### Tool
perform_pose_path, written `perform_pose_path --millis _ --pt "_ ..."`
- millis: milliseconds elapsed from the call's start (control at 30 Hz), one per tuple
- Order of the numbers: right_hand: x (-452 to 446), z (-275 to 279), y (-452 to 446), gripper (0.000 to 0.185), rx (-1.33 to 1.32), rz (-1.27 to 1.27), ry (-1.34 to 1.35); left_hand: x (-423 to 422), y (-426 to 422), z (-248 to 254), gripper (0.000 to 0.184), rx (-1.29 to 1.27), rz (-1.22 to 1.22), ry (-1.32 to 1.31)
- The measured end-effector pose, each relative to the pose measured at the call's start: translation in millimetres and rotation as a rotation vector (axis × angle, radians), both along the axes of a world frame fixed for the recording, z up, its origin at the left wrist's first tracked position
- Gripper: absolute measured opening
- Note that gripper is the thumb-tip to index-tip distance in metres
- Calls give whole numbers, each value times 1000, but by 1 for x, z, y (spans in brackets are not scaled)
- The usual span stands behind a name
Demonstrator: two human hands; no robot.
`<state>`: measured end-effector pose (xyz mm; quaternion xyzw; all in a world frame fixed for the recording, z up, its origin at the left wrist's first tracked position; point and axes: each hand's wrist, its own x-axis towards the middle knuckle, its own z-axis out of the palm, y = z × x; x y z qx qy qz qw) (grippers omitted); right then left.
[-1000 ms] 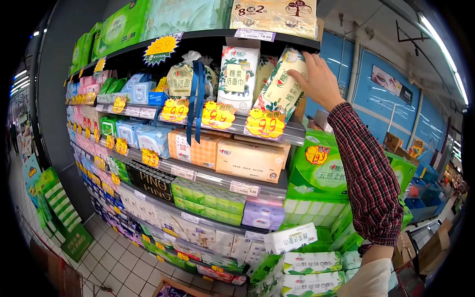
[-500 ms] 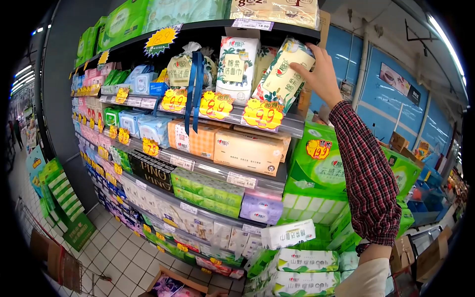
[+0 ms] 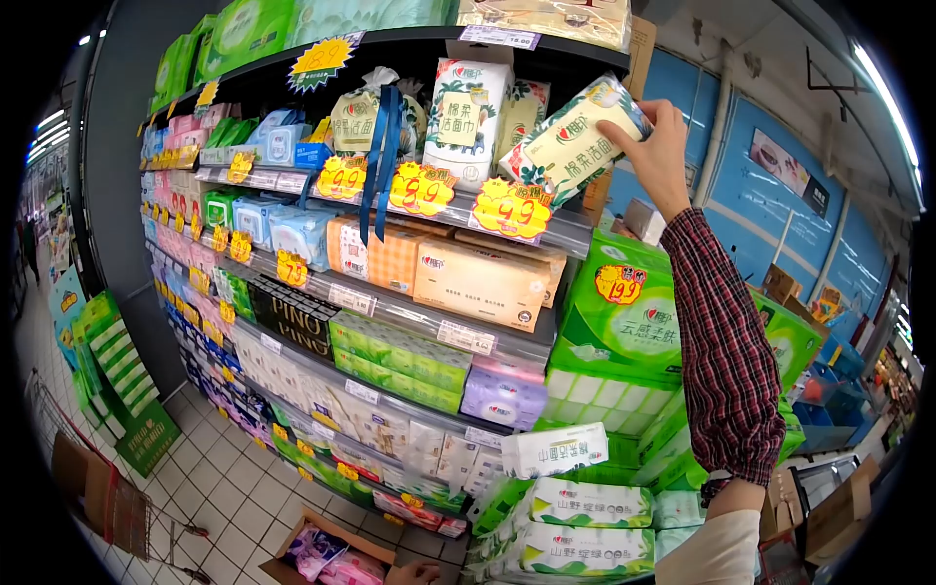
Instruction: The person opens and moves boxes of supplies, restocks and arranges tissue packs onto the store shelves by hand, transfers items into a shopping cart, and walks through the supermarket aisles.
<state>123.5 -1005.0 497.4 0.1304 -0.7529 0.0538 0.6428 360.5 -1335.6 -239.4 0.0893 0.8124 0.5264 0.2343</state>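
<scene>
A floral-printed face-towel pack is gripped at its upper right end by the right hand, with the thumb pressed on the front and the fingers bent around the far edge. The pack is tilted, its top leaned to the right past the end of the shelf; its lower left end is at the shelf front, partly covered by a yellow 9.9 price tag, so contact with the shelf cannot be told. Just to the left, a matching upright pack is seen, with a second floral pack set farther back between the two. Farther left, a drawstring bag is crossed by a dark blue ribbon. Below, a peach tissue pack is shelved, and a green tissue case is stacked to the right. The left hand is cut off at the near edge, beside an open carton; whether it is closed cannot be told.
</scene>
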Motion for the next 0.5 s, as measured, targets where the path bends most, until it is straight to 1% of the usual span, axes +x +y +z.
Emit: perform_pose_path --millis 33,67,100,133,167,233,267,300,333,367,433,467,500 --pt "2 -3 3 60 8 2 -2 0 3 13 38 37 22 16" --pt "2 -7 9 60 -7 0 56 1 5 30 38 44 23 13" --pt "2 -11 15 60 -22 -1 114 2 5 50 37 132 16 -48" --pt "4 -12 22 60 -88 -17 82 5 5 66 36 220 9 -108" --pt "8 -12 26 60 -83 -13 81 8 5 78 36 225 13 -108" --pt "14 -12 30 61 -433 474 -367 13 4 93 35 124 -9 44" --pt "7 -14 33 55 -499 538 -318 14 4 91 35 126 -3 42" --pt "5 -12 39 55 -500 542 -320 16 2 86 35 94 -8 32" --pt "4 -7 46 53 -472 498 -393 17 -1 79 35 61 -12 21" --pt "2 -3 49 50 -442 455 -465 17 -4 61 35 59 -9 19" --pt "-6 6 48 49 -442 502 -489 16 -9 5 33 7 -32 101" --pt "-11 12 51 50 -415 517 -532 16 -10 -10 33 2 -29 102" --pt "-11 13 47 50 -388 532 -575 16 -12 -21 33 49 -2 104"
